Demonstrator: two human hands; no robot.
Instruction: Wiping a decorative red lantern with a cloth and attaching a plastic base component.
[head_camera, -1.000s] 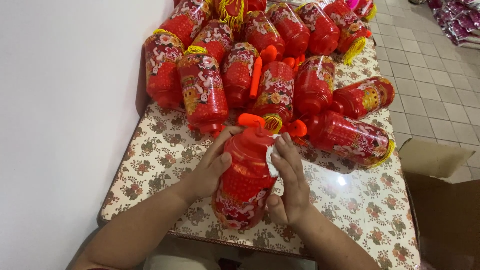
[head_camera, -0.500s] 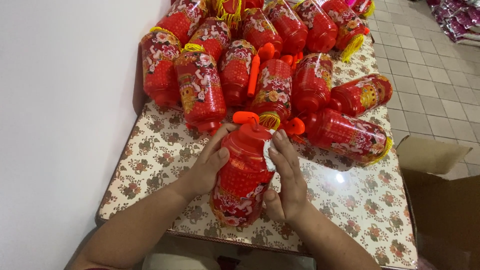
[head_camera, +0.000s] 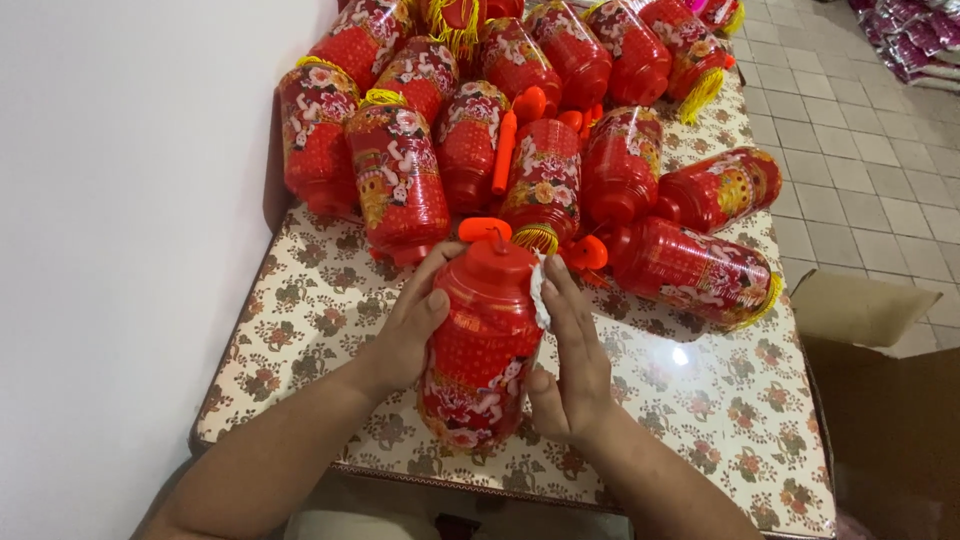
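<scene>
I hold a red plastic lantern (head_camera: 482, 350) with a floral print between both hands, tilted over the near part of the table. My left hand (head_camera: 408, 325) cups its left side. Flat against the lantern's right side, my right hand (head_camera: 570, 365) has a small white piece (head_camera: 540, 292) tucked under the fingertips near the red top cap.
Many similar red lanterns (head_camera: 540, 130) with yellow tassels lie piled across the far half of the flower-patterned table (head_camera: 700, 400). An orange stick handle (head_camera: 503, 150) lies among them. A white wall runs along the left. An open cardboard box (head_camera: 880, 400) stands on the tiled floor at the right.
The lantern stays gripped in both hands and has turned slightly; my right hand's fingers have slid a little up its side.
</scene>
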